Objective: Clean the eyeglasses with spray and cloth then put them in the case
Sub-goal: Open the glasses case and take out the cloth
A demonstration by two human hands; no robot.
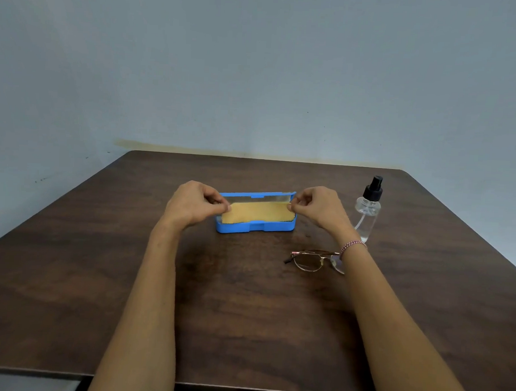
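Left hand [195,206] and right hand [321,208] each pinch top corner of yellow cloth [257,213] over open blue case [256,216]. Lift evenly, keep taut. Eyeglasses [314,260] lie near right wrist; spray bottle [368,209] upright beyond.

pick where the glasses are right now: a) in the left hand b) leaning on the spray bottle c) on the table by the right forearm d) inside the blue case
c: the glasses lie on the table, partly hidden by the right forearm, while the left hand and right hand each pinch a corner of the cloth over the open case.
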